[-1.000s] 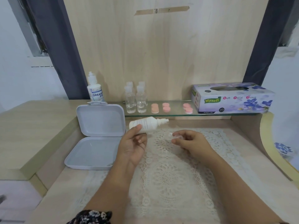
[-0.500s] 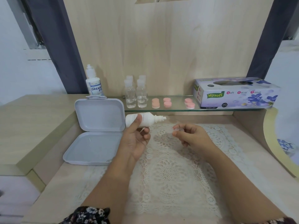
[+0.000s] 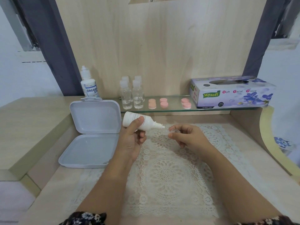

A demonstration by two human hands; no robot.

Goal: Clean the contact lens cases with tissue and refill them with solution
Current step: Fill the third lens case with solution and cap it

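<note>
Left hand [image 3: 131,140] raised over the lace mat [image 3: 164,172], palm facing up and right, thumb and fingers wrapped round a white solution bottle [image 3: 139,121]. Bottle tipped near-horizontal, base to the left, nozzle pointing right and slightly down. Lower fingers curled in under the bottle body, thumb lying across its near side.

Right hand [image 3: 186,138] at about the same height, just right of the nozzle, back of hand up. Thumb and fingertips pinching a small clear contact lens case cup [image 3: 172,132]; remaining fingers curled loosely behind. Nozzle tip right at the cup's left edge; contact or small gap, cannot tell. Liquid in the cup: cannot tell, too small and clear.

Both forearms coming in from the near edge, angled inward, floral sleeves [image 3: 84,219] at the bottom.

Left of the mat: open grey hinged box [image 3: 90,142], lid standing up. Far side, on the glass shelf [image 3: 172,109], left to right: four small clear bottles [image 3: 132,95], pink lens case caps [image 3: 164,103] in pairs, tissue box [image 3: 230,92]. Second solution bottle [image 3: 89,85] labelled DREAM EYE upright behind the grey box lid.
</note>
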